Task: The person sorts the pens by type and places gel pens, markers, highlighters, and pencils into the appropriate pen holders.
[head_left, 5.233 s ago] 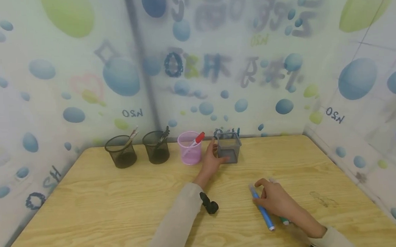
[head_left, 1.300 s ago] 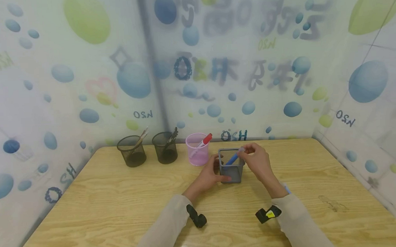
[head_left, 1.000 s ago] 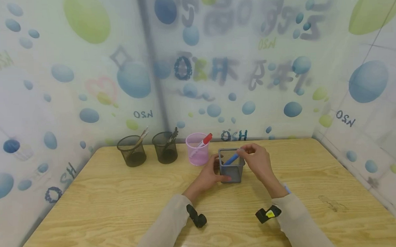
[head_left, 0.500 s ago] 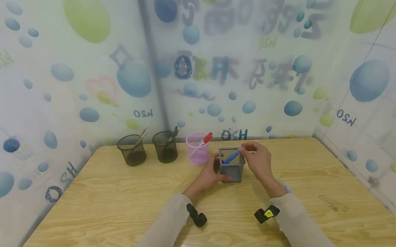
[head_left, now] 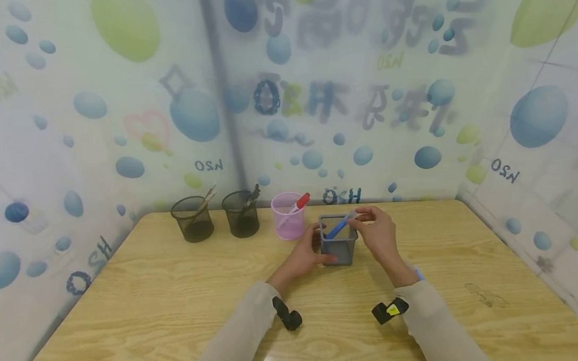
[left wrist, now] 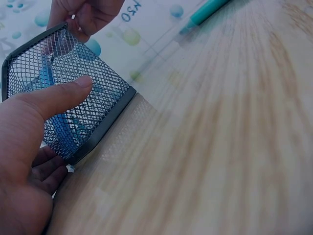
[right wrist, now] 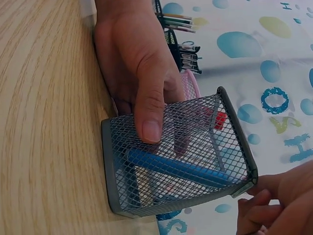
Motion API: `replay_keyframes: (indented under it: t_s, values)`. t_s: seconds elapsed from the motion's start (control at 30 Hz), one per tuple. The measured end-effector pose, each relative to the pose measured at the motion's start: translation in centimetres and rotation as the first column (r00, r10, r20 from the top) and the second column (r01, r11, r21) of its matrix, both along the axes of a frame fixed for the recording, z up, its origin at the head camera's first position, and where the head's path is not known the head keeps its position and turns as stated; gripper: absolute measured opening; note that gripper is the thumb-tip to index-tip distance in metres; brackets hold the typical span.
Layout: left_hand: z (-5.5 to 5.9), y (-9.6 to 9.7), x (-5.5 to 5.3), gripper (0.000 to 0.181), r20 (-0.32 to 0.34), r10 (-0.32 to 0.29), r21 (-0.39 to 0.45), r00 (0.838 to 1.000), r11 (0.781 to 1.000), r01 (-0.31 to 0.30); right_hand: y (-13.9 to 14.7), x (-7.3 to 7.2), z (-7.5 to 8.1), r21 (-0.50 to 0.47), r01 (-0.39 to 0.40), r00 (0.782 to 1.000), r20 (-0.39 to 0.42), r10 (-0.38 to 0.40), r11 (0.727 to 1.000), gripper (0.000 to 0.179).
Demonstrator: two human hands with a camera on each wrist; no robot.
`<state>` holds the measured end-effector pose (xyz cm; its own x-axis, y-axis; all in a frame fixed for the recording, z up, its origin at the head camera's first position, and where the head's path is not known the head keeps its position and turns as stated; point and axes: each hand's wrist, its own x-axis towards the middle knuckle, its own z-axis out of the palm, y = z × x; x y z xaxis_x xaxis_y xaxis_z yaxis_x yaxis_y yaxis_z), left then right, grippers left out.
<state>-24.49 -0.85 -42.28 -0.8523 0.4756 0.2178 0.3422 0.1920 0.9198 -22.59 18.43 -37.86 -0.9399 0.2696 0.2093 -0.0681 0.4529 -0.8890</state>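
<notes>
My left hand (head_left: 303, 254) grips a square grey mesh pen holder (head_left: 337, 251) from its left side. In the left wrist view its thumb lies across the mesh (left wrist: 93, 105), with the other fingers at the base. A blue marker (head_left: 337, 229) slants inside the holder, its clear-capped end up at the right rim. At that rim, my right hand (head_left: 379, 238) pinches the capped end between thumb and fingers. The right wrist view shows the blue marker (right wrist: 181, 166) through the mesh, its lower end toward the base.
Left of the holder stand a pink cup (head_left: 289, 225) with a red-capped marker (head_left: 300, 202) and two black mesh cups, one with brushes (head_left: 205, 198), the other with black clips (right wrist: 190, 56). A green marker (left wrist: 208, 12) lies on the wooden table (head_left: 179, 312). A patterned wall stands behind.
Since the oldest frame, the holder has come nearer in my left hand's grip. My right hand has carried the blue marker from the table into it. In the last second both hands stay nearly still.
</notes>
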Motion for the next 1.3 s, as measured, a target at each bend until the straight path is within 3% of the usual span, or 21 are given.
replay_keyframes:
  t_s: [0.2,0.43,0.67,0.8,1.03,1.3]
  values:
    - [-0.1,0.1,-0.1,0.08,-0.007,0.0,-0.008,1.0,1.0,0.0,0.0,0.1,0.0,-0.019,0.006,1.0,0.008,-0.006,1.0,0.038]
    - [-2.9,0.4,-2.0,0.085,-0.015,0.016,-0.01,1.0,1.0,-0.016,0.1,0.5,0.7,-0.018,-0.015,1.0,0.025,0.016,1.0,0.042]
    - [-3.4,0.4,-2.3,0.085,-0.015,0.027,-0.012,1.0,1.0,-0.027,0.7,1.4,1.7,0.093,-0.023,1.0,-0.014,0.025,0.995,0.04]
    - [-3.1,0.3,-2.0,0.084,-0.01,0.025,-0.013,1.0,1.0,-0.025,1.2,2.3,2.1,0.177,-0.046,0.998,-0.027,0.051,0.983,0.038]
    - [-0.4,0.0,-0.3,0.08,0.002,0.001,0.013,1.0,1.0,-0.001,2.8,3.4,2.1,0.254,-0.034,0.997,-0.056,0.05,0.967,0.03]
    - [-0.1,-0.1,-0.1,0.08,0.009,0.0,-0.003,1.0,1.0,0.0,5.4,5.3,1.1,0.352,-0.086,0.994,-0.03,0.103,0.932,0.032]
